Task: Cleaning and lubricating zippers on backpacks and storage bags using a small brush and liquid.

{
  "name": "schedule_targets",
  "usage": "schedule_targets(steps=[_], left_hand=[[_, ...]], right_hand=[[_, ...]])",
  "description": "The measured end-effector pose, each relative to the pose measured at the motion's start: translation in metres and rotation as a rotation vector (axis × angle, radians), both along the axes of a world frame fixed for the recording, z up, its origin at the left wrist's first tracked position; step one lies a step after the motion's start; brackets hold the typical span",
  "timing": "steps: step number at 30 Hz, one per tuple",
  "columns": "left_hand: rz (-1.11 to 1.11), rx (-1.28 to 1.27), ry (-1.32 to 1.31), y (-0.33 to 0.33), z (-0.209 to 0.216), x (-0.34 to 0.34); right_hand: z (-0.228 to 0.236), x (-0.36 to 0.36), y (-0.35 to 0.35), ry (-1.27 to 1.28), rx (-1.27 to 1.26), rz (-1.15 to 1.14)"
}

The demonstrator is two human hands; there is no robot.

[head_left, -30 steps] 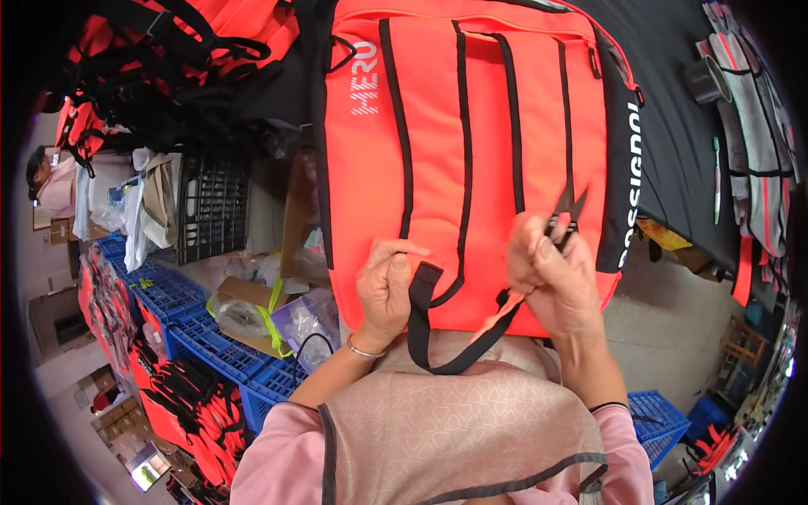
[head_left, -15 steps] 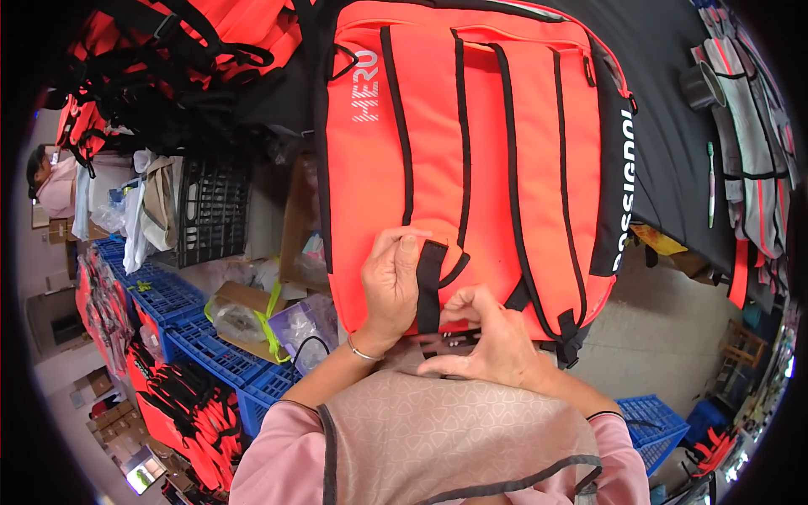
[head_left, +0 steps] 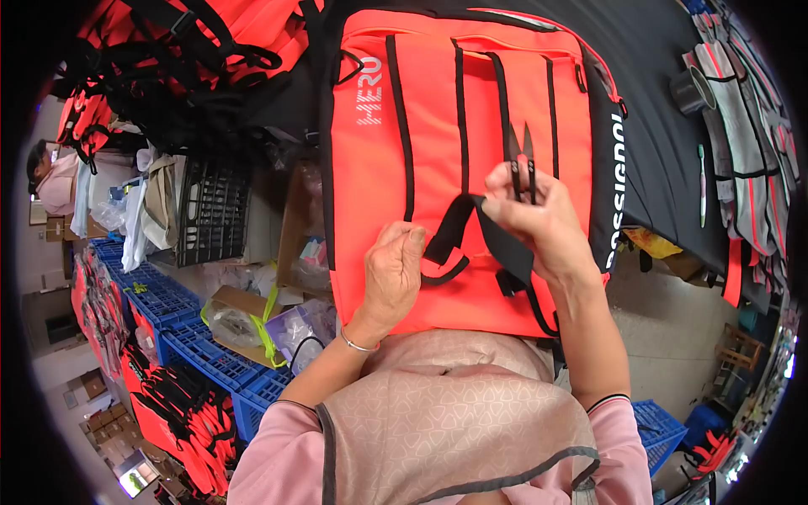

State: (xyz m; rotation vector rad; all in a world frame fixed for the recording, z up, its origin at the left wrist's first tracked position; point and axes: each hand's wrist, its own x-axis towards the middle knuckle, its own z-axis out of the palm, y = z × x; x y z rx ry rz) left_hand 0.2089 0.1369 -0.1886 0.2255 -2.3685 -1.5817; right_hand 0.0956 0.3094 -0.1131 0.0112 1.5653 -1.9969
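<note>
A bright orange-red backpack [head_left: 362, 185] with black trim lies back side up in front of me, its two padded shoulder straps [head_left: 433, 126] running lengthwise. My left hand [head_left: 392, 271] is closed at the lower end of the left shoulder strap, thumb and fingers pinched together on its edge. Black webbing [head_left: 507, 244] arches from that end over to my right hand [head_left: 543, 220], which pinches it between thumb and finger. The same hand also holds black thread snips [head_left: 523, 160], blades apart and pointing away from me.
More orange-red and black bags [head_left: 244, 42] are heaped at the far left. A black crate [head_left: 215, 210], blue crates [head_left: 202, 349] and a cardboard box [head_left: 240, 324] stand on the left. Grey straps [head_left: 745, 143], a dark cup [head_left: 692, 90] and a toothbrush [head_left: 702, 185] lie right.
My right hand has moved up and away from my body, drawing the webbing into an arch. The snips now show plainly in it. My left hand stays near the strap end.
</note>
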Motion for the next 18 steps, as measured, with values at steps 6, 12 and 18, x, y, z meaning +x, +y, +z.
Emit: schedule_targets(steps=[6, 12, 18], left_hand=[[-0.020, 0.147, -0.043, -0.004, -0.004, 0.003], [-0.230, 0.132, -0.063, -0.009, 0.014, -0.001], [-0.166, 0.225, -0.216, -0.009, 0.012, -0.004]], right_hand=[[-0.038, -0.011, -0.016, -0.221, -0.110, -0.085], [-0.047, -0.010, -0.025, -0.209, -0.064, -0.042], [-0.025, -0.007, -0.014, 0.027, 0.063, -0.300]])
